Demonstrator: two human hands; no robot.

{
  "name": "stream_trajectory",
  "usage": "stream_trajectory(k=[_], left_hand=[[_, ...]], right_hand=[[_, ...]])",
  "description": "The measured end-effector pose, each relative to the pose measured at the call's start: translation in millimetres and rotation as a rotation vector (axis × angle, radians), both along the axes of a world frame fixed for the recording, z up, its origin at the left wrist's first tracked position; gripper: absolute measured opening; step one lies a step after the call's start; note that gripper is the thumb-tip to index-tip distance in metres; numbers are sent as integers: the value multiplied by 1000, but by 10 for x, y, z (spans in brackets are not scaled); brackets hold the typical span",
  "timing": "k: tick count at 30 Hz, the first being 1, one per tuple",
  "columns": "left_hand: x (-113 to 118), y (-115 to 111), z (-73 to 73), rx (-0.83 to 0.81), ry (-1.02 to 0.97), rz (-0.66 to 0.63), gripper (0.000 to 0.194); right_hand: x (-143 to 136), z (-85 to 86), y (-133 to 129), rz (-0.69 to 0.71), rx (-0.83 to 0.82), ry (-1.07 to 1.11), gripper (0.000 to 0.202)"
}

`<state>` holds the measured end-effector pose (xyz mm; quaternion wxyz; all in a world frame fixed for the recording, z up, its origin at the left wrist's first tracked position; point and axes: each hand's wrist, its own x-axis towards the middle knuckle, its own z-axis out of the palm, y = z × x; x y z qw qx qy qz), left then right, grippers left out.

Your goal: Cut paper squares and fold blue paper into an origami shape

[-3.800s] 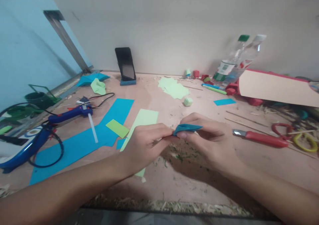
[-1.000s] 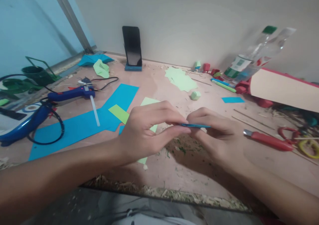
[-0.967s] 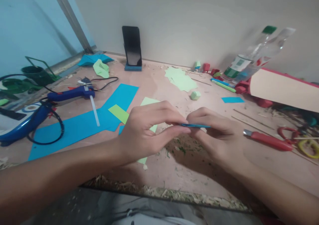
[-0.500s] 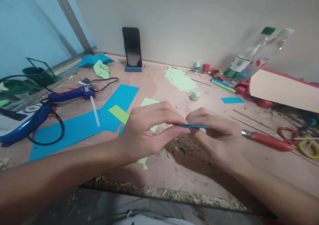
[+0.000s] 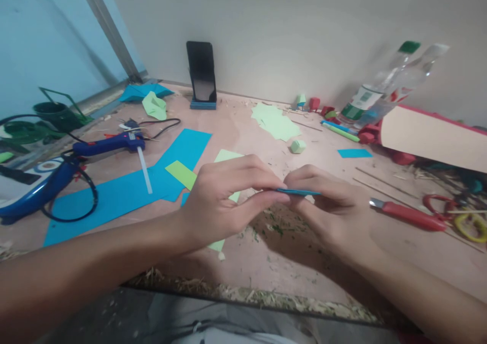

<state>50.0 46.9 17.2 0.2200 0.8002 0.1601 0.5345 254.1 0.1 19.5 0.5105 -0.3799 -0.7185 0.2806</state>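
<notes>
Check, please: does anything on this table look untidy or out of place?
Yes, it looks untidy: small dark-green scraps lie scattered on the table, seen between the left hand and the right hand, and pale shavings line its near edge, like leftover waste.

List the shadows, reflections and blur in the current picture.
Head view: dark shadow on the tabletop below the right hand; head view: pale reflection low on the phone screen; head view: slight softness overall, leaving small print on the green-and-white bottle label unreadable.

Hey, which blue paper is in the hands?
The thin blue piece seen edge-on, held by the left hand and right hand; the other blue papers lie on the table.
</notes>
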Motion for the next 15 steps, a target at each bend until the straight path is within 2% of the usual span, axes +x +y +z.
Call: stream_trajectory(k=[8,12,15], left_hand=[[-3,-3,11,-80,-6,-30,10],[-4,-18,45,-276,-2,-93,12],[2,-15,79,-400,15,-104,15]], right_hand=[[-5,-23,18,-1,-12,9,25],[-3,-4,20,3,-45,10,27],[-15,10,27,0,-157,48,20]])
